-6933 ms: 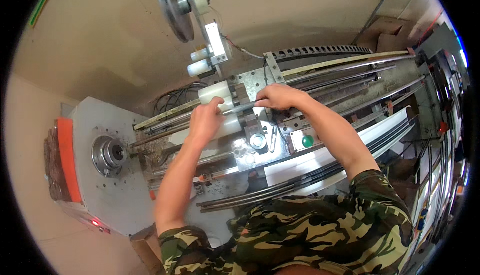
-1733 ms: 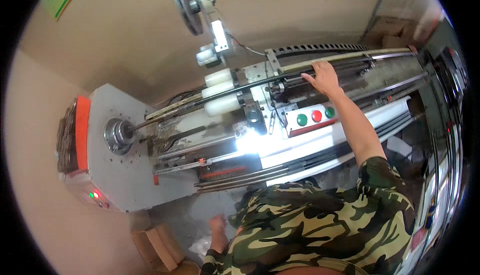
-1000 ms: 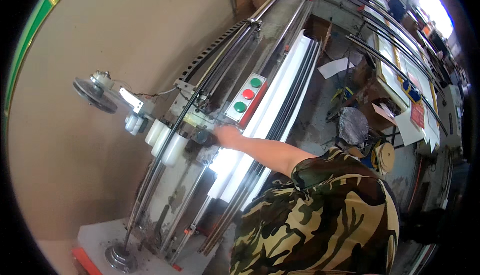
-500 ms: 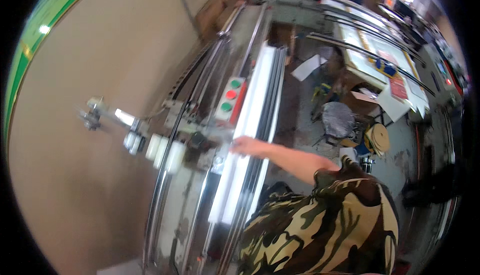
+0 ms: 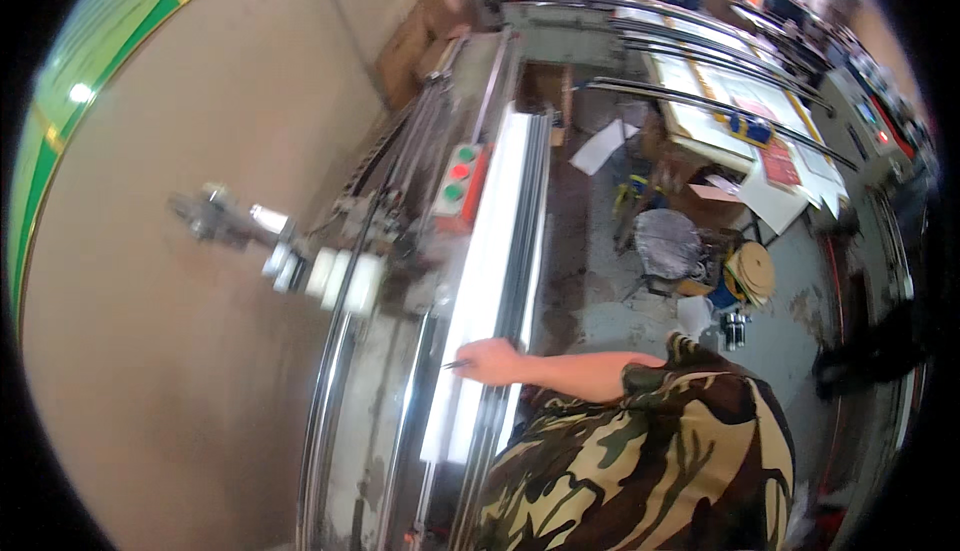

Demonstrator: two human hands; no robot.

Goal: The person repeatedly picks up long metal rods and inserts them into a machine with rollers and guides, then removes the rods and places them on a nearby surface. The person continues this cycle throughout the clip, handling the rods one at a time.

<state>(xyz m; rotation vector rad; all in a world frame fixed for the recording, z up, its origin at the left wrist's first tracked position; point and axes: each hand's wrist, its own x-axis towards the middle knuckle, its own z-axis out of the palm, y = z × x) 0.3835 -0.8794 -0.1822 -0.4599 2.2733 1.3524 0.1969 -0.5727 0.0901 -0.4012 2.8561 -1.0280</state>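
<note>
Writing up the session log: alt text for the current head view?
Right hand holds a thin dark object over a white trough with dark rods along it. To the trough's left are white rollers and a box with two green buttons and one red button; a round stool stands to the right.

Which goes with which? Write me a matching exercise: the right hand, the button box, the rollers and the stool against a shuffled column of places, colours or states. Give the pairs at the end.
1. Right hand
2. Button box
3. Rollers
4. Round stool

A. Standing on the floor
B. White, side by side
C. Closed around a thin dark object
D. Two green buttons and one red

Pairs: 1-C, 2-D, 3-B, 4-A
</note>
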